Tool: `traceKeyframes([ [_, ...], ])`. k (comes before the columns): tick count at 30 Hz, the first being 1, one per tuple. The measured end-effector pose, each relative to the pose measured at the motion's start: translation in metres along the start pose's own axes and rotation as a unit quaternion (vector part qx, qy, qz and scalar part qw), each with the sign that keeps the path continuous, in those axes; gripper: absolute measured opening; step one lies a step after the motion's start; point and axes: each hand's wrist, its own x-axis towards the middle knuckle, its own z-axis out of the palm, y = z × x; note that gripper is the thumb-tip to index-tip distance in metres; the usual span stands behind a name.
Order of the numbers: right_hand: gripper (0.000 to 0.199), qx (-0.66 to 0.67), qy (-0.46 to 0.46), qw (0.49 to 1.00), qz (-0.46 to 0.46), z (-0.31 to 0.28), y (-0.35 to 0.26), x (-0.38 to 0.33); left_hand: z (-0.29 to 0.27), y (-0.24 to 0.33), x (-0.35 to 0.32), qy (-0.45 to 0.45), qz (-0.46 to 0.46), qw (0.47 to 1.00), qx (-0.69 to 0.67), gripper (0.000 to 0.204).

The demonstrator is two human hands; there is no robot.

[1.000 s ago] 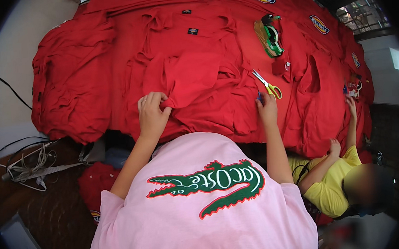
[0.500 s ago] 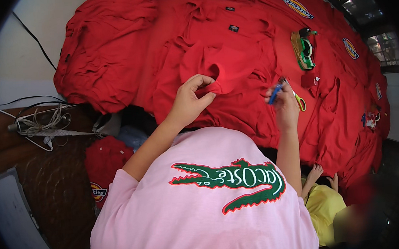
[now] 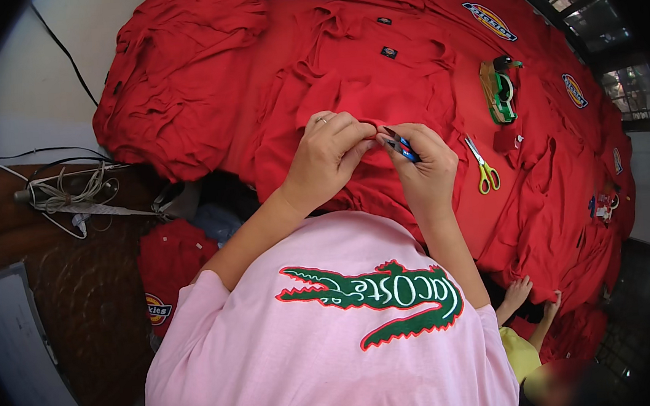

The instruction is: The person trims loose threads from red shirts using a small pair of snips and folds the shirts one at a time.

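Head view, looking down: left hand [image 3: 329,157] bent in from the lower left, fingers pinched tight on a fold of red garment [image 3: 347,98] spread on the table. Right hand [image 3: 425,168] up close, almost touching, closed around a small blue thread snipper [image 3: 401,147]. Yellow-handled scissors [image 3: 482,168] lying just right, untouched.

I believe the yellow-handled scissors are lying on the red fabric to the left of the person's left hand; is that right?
Not quite. The head view shows the yellow-handled scissors lying on the red fabric, but to the right of the right hand, not to the left of the left hand.
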Motion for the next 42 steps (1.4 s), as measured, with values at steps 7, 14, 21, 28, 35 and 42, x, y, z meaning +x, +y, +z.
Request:
traceKeyframes([
  [7, 0.018, -0.091, -0.004, 0.995, -0.04, 0.008, 0.017, -0.003, 0.002, 0.006, -0.003, -0.05, -0.123, 0.987, -0.089, 0.014],
  [14, 0.014, 0.144, 0.041, 0.971, 0.184, -0.018, 0.028, -0.012, 0.017, -0.004, 0.0, -0.014, -0.266, 0.913, -0.308, 0.016],
  [21, 0.024, 0.016, -0.012, 0.988, 0.153, -0.011, 0.007, -0.017, 0.019, 0.0, 0.007, -0.004, -0.244, 0.922, -0.302, 0.017],
  [28, 0.021, 0.019, -0.013, 0.987, 0.156, -0.007, 0.009, -0.013, 0.016, 0.002, 0.011, -0.016, -0.208, 0.945, -0.251, 0.015],
  [35, 0.018, 0.102, -0.015, 0.973, 0.208, -0.002, 0.018, -0.016, 0.013, -0.005, 0.007, -0.016, -0.183, 0.964, -0.19, 0.015],
  [42, 0.016, 0.072, -0.008, 0.982, 0.172, -0.005, 0.001, -0.013, 0.011, -0.001, 0.01, 0.004, -0.185, 0.961, -0.207, 0.015],
])
